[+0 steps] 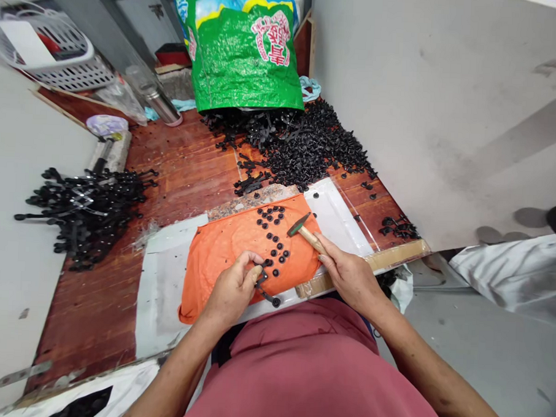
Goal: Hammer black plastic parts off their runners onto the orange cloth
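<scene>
My right hand (344, 270) is wrapped round the wooden handle of a small hammer (307, 234), its dark head above the right part of an orange cloth (225, 243). At the cloth's front edge, my left hand (238, 280) pinches a black plastic strap-like part (266, 289) with round ends. One round end hangs toward my lap. Several small black round pieces (275, 238) lie scattered on the cloth between my hands. The fingers of my left hand partly hide the strap.
A large heap of small black pieces (308, 148) spills from a green bag (247, 72) at the back. A pile of black straps (87, 206) lies at the left. A metal flask (160, 102) and white basket (68, 58) stand back left; a grey wall (439, 105) rises at right.
</scene>
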Motion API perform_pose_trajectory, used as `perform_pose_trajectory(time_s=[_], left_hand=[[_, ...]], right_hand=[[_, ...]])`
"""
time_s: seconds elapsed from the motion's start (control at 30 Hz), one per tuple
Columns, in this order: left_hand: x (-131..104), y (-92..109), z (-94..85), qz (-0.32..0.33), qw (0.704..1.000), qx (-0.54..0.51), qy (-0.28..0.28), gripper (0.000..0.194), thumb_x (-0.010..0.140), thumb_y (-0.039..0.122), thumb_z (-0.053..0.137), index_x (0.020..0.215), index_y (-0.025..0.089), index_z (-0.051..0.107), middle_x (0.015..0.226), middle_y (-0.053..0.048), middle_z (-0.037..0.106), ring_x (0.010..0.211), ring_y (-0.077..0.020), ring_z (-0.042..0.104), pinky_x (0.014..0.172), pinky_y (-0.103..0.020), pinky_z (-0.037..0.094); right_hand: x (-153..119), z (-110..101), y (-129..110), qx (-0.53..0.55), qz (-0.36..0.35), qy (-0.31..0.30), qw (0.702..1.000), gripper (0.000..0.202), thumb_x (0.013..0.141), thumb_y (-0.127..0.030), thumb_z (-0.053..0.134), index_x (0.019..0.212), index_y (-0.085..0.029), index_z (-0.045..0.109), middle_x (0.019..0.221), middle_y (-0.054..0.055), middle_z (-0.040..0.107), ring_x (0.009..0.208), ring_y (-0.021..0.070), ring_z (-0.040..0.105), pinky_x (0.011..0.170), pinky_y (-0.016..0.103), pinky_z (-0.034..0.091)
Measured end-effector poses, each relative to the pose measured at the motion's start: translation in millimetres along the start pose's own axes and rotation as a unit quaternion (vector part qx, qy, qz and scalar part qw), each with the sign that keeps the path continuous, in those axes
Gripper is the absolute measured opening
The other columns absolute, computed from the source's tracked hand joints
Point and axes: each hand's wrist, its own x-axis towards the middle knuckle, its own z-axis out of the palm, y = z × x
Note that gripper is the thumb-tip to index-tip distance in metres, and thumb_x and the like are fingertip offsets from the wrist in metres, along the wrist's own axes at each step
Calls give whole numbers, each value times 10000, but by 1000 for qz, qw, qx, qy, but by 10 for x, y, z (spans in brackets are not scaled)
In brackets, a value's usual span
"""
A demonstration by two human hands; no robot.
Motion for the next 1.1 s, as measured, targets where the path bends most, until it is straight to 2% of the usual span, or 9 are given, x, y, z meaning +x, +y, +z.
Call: perform_pose_trajectory(time_s=[0.1, 0.2, 0.33, 0.43, 0.53, 0.73, 0.9, 1.1], left_hand=[[7, 14, -18, 8, 1000, 8, -4, 180, 936, 403, 467, 1001, 249, 534, 547, 106, 361, 455, -110, 314, 505, -219, 270], [-5, 46, -19, 10, 1000, 17, 0, 179, 937, 394, 457, 1005, 247, 534, 572, 95, 403, 475, -118, 351, 525, -229, 294], [-24, 101, -33, 11, 998, 56, -1, 192, 939, 364, 436, 1039, 244, 547, 600, 77, 445, 533, -141, 425, 562, -247, 326], [-26, 123, -66, 13, 997, 74, -2, 194, 935, 345, 440, 1046, 245, 563, 625, 64, 467, 575, -151, 452, 591, -256, 340], [-18, 93, -86, 16, 999, 34, -14, 187, 935, 346, 452, 1049, 245, 560, 651, 62, 462, 577, -139, 422, 584, -247, 334], [-8, -49, -58, -10, 994, -107, -29, 216, 974, 403, 445, 1109, 249, 514, 625, 88, 355, 502, -108, 288, 488, -222, 244], [-23, -64, -32, -14, 994, -106, -35, 218, 965, 410, 473, 1103, 250, 528, 588, 98, 337, 479, -104, 273, 464, -210, 210], [-36, -42, -14, -12, 997, -81, -5, 193, 925, 382, 547, 1061, 247, 574, 554, 103, 363, 452, -96, 289, 477, -207, 209]], right_hand=[[-37, -26, -7, 4, -14, 14, 1000, 514, 1057, -293, 437, 1570, -314, 419, 1332, 56, 712, 1041, 275, 755, 817, 363, 599], [-112, -107, -59, 27, -63, 23, 997, 522, 1066, -282, 418, 1586, -304, 386, 1403, 64, 666, 1109, 255, 730, 875, 354, 585], [-191, -236, -193, 31, -114, -36, 992, 544, 1069, -259, 417, 1600, -348, 344, 1296, 57, 730, 1025, 232, 750, 837, 329, 587], [-192, -266, -264, 32, -127, -64, 989, 555, 1067, -231, 412, 1603, -355, 335, 1291, 59, 730, 1047, 234, 742, 884, 349, 580], [-168, -239, -258, 40, -123, -58, 990, 538, 1075, -242, 409, 1594, -367, 347, 1347, 46, 703, 1073, 230, 738, 899, 346, 579], [-211, -170, -128, 55, -98, -38, 993, 513, 1077, -266, 410, 1585, -328, 372, 1395, 46, 673, 1102, 234, 735, 870, 333, 593], [-267, -159, -93, 57, -84, -40, 994, 530, 1075, -255, 411, 1592, -356, 347, 1402, 25, 668, 1104, 231, 736, 854, 337, 600], [-273, -153, -95, 52, -88, -37, 994, 552, 1073, -251, 415, 1599, -390, 322, 1366, 24, 694, 1052, 234, 752, 828, 333, 601]])
